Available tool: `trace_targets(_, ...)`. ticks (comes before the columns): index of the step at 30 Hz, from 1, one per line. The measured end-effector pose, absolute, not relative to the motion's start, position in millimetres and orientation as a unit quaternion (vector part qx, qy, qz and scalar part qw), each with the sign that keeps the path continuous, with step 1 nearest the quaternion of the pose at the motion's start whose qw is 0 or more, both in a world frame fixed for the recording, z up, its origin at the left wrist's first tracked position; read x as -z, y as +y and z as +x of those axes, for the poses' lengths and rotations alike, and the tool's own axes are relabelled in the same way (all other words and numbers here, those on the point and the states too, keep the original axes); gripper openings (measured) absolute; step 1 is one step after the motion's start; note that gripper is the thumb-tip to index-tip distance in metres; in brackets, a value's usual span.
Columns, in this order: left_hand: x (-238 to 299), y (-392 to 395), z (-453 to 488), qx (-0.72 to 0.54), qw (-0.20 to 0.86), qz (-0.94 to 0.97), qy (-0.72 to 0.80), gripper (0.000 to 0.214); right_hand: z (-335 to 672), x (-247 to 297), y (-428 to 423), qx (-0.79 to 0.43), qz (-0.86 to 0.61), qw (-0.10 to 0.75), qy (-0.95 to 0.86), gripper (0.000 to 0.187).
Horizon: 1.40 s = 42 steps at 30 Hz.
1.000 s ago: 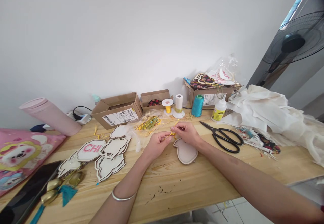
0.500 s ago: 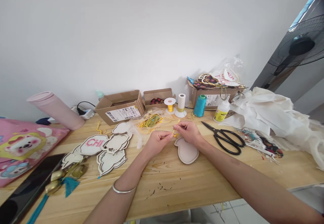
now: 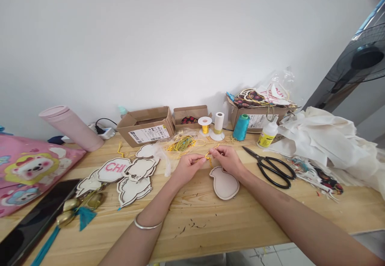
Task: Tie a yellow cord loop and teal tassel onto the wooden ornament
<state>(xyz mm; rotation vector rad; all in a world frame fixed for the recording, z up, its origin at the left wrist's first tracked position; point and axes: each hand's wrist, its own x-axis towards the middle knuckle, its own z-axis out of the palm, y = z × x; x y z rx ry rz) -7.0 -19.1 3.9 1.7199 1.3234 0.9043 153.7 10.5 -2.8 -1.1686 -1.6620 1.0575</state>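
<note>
Cord (image 3: 208, 158), yellow, ran between left hand (image 3: 189, 167) and right hand (image 3: 227, 159) in the head view, thumb and fingers of each pinching it. Its knot looked part formed and not yet tight, an end poking beyond the right fingertips; whether it joined the pale shape (image 3: 225, 185) just below the fingers, I couldn't tell. Scissors (image 3: 264, 165) lay to their right on the wooden table (image 3: 186, 238); boxes (image 3: 124, 135) stood beyond, before a white wall (image 3: 180, 37), a fan (image 3: 367, 57) far right.

The cord (image 3: 208, 158) is yellow, the gourd-shaped piece (image 3: 225, 184) off-white, the thread cone (image 3: 241, 128) teal, the CHI lettering (image 3: 115, 166) pink
</note>
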Motion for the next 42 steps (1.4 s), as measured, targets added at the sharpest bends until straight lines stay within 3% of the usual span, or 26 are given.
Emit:
trace_targets(23,-4,-17,-10,-0.436,0.381,0.613,0.538,0.023,155,-4,12,-0.449,-0.47,0.473,-0.595,0.032)
trace_targets(31,-2,-17,-11,-0.417,0.392,0.652,0.497,0.022,153,-3,6,-0.441,-0.396,0.412,-0.692,0.028)
trace_targets(37,-2,-18,-10,-0.406,0.376,0.643,0.529,0.023,153,3,9,-0.367,-0.357,0.42,-0.749,0.019)
trace_targets(42,-2,-19,-10,-0.394,0.378,0.649,0.53,0.025,150,-1,6,-0.432,-0.399,0.402,-0.702,0.013)
